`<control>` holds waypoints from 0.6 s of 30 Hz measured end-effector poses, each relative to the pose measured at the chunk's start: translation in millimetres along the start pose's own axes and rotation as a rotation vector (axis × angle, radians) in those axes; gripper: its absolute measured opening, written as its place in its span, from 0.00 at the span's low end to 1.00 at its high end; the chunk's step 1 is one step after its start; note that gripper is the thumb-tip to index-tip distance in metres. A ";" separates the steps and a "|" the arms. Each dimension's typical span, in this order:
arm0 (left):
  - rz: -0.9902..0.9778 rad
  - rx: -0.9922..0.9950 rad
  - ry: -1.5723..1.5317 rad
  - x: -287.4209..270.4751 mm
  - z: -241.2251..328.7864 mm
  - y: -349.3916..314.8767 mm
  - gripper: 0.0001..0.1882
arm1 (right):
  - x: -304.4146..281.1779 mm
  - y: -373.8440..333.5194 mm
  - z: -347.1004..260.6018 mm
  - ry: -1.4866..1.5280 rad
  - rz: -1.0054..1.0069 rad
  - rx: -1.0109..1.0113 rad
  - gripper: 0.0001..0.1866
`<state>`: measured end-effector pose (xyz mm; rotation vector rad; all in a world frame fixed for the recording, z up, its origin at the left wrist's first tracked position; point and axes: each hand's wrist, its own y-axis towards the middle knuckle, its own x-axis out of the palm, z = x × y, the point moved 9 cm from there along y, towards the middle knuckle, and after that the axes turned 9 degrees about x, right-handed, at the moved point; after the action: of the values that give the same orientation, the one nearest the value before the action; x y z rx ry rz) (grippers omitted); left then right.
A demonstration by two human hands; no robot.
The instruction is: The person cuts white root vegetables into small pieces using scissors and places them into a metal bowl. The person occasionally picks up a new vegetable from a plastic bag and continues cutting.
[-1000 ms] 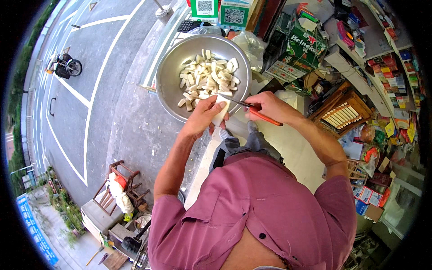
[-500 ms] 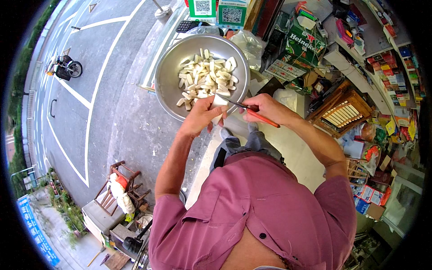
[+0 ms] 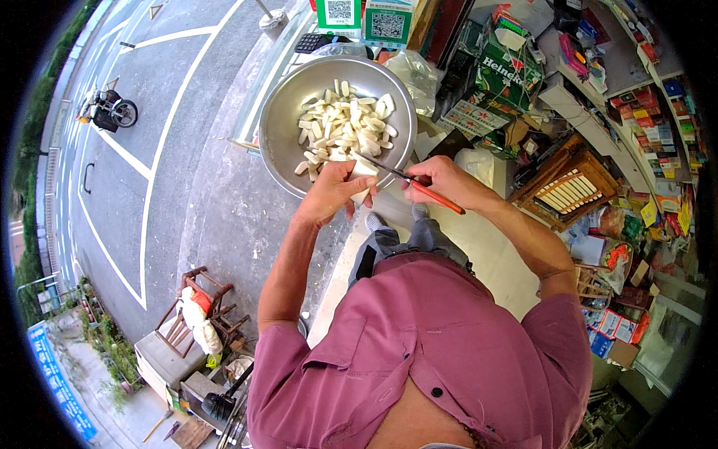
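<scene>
Beneath my hands and slightly beyond them is a wide steel bowl [image 3: 275,153], holding many pale, peeled vegetable pieces [image 3: 344,120]. My left hand [image 3: 333,193] is closed around a larger white chunk [image 3: 364,179] at the bowl's near rim. In my right hand [image 3: 441,182] is a red-handled cutting tool [image 3: 440,199] with a narrow dark blade; whether it is a knife or scissors cannot be made out. Its blade points up and left, and the tip lies at the top of the chunk, over the bowl. My fingers partly cover both chunk and tool.
Beyond the bowl stand payment code signs [image 3: 387,26], a black calculator [image 3: 308,43] and a clear plastic bag [image 3: 413,78]. A green carton [image 3: 508,71] and crowded shelves [image 3: 651,127] fill the right. Wooden stools [image 3: 206,299] stand lower left; a motorcycle [image 3: 108,110] is parked on the road.
The blade has shifted slightly at the top of the white chunk, its tip now a little farther toward the bowl. Both hands keep nearly the same place and grip.
</scene>
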<state>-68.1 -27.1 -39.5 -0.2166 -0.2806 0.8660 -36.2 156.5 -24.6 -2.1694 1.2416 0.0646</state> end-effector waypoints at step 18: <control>0.044 0.046 -0.029 -7.1 -0.3 1.2 0.08 | 1.5 -4.3 -10.2 -0.107 0.017 -0.038 0.18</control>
<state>-73.2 -31.9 -41.3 -0.1678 -0.2839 0.9192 -34.6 151.4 -14.8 -2.1584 1.2072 0.2098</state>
